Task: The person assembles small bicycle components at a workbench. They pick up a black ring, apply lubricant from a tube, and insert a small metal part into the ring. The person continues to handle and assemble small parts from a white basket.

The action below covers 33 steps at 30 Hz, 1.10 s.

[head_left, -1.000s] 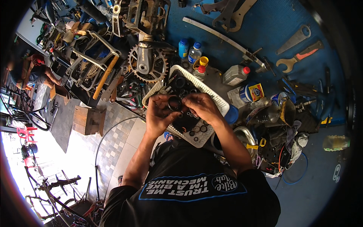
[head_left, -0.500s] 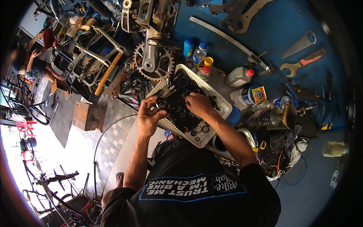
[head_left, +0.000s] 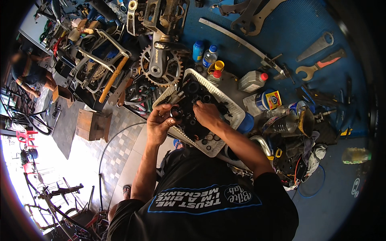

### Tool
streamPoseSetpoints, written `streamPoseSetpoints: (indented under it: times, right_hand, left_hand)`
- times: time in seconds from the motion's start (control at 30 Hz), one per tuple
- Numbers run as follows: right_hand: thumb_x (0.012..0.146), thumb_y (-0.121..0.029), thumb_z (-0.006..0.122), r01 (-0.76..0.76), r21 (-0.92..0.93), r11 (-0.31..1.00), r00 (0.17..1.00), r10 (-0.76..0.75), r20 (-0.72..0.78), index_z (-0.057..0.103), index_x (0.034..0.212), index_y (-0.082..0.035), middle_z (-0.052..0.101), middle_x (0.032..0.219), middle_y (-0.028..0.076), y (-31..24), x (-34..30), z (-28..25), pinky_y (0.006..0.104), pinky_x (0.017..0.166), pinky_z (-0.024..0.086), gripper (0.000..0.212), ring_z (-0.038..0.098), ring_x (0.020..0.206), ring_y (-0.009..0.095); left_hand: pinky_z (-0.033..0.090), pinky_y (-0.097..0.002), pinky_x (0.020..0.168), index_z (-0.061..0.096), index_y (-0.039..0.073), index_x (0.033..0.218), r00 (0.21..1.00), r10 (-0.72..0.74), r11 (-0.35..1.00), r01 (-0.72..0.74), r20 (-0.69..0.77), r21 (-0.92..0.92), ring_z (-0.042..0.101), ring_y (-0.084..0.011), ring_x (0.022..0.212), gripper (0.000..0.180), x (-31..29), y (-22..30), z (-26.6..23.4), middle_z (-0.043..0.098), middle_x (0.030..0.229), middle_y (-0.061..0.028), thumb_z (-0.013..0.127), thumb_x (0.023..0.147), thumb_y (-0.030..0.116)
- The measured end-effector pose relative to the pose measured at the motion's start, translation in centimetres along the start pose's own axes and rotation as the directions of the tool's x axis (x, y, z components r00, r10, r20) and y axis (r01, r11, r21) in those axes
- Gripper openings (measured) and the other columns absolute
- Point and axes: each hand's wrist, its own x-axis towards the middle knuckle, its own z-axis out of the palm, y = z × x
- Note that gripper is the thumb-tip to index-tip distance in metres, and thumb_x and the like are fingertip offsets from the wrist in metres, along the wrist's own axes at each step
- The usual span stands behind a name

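Observation:
Between thumb and fingers, my left hand (head_left: 159, 122) pinches a black ring (head_left: 175, 112) over the near left side of a cream perforated plastic basket (head_left: 232, 105). Many small dark rings and round parts lie in that basket, among them a larger black ring (head_left: 193, 87) near its far end. My right hand (head_left: 207, 115) reaches into the middle of the parts, fingers bent down and closed together. Whatever is at those fingertips is too small and dark to name.
Behind the basket stand a crankset with chainring (head_left: 161, 66), small bottles (head_left: 210, 55) and a grey bottle with a red cap (head_left: 253, 81). Wrenches (head_left: 321, 64) hang on the blue board. A wooden box (head_left: 92, 124) sits on the floor at left; another person (head_left: 32, 72) is beyond it.
My right hand has shifted slightly left and nearer my left hand, still among the parts. The black ring in my left hand has turned a little. The other person's arm has lowered.

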Motion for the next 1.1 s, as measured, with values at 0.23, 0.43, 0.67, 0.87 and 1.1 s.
streamPoseSetpoints:
  times: [0.23, 0.43, 0.67, 0.87, 1.1]
  right_hand:
    - [0.085, -0.018, 0.076, -0.064, 0.067, 0.996, 0.998, 0.066, -0.024, 0.066, 0.100, 0.000, 0.067, 0.100, 0.015, 0.7, 0.1, 1.2, 0.0450, 0.066, 0.060, 0.025, 0.073, 0.077, 0.034]
    - [0.085, -0.020, 0.076, -0.173, 0.191, 0.966, 0.985, 0.173, 0.019, 0.064, 0.098, -0.005, 0.067, 0.101, 0.012, 0.7, -0.3, -0.2, 0.0439, 0.072, 0.059, 0.022, 0.073, 0.084, 0.033]
    - [0.085, -0.018, 0.074, 0.094, 0.469, 0.878, 0.956, 0.052, -0.289, 0.065, 0.095, -0.010, 0.069, 0.092, 0.008, -0.9, -0.8, -7.0, 0.0428, 0.071, 0.058, 0.015, 0.072, 0.082, 0.030]
    - [0.090, -0.022, 0.072, 0.198, 0.222, 0.955, 0.967, -0.154, -0.201, 0.065, 0.100, -0.009, 0.067, 0.098, 0.005, -2.9, -1.0, -10.5, 0.0407, 0.069, 0.061, 0.018, 0.073, 0.083, 0.027]
    - [0.091, -0.021, 0.071, 0.283, 0.145, 0.948, 0.948, -0.253, -0.194, 0.064, 0.100, -0.006, 0.064, 0.098, 0.008, -3.1, -0.9, -10.9, 0.0416, 0.070, 0.061, 0.019, 0.072, 0.086, 0.027]
  left_hand:
    - [0.067, -0.0411, 0.087, 0.057, 0.004, 0.137, 0.993, -0.106, 0.992, 0.103, -0.042, -0.078, 0.070, -0.0209, 0.109, 0.038, -0.1, 0.5, 0.5, 0.067, 0.126, -0.0152, 0.068, 0.101, 0.008]
    - [0.068, -0.0411, 0.084, 0.058, 0.002, 0.135, 0.984, -0.163, 0.982, 0.155, -0.067, -0.109, 0.070, -0.0215, 0.107, 0.035, -0.2, 0.3, 0.4, 0.068, 0.120, -0.0135, 0.068, 0.101, 0.009]
    - [0.068, -0.0399, 0.083, 0.059, 0.000, 0.132, 0.977, -0.200, 0.980, 0.199, -0.067, -0.026, 0.069, -0.0198, 0.107, 0.034, 0.2, 0.0, 1.3, 0.068, 0.121, -0.0128, 0.070, 0.100, 0.010]
    - [0.068, -0.0399, 0.083, 0.060, -0.001, 0.133, 0.976, -0.217, 0.976, 0.217, -0.035, 0.010, 0.070, -0.0202, 0.108, 0.037, 0.9, -0.5, 1.8, 0.068, 0.122, -0.0122, 0.071, 0.100, 0.010]
    - [0.068, -0.0396, 0.084, 0.060, -0.003, 0.133, 0.977, -0.214, 0.976, 0.215, -0.013, 0.037, 0.071, -0.0228, 0.108, 0.037, 0.8, 0.1, 2.2, 0.070, 0.121, -0.0140, 0.070, 0.100, 0.008]
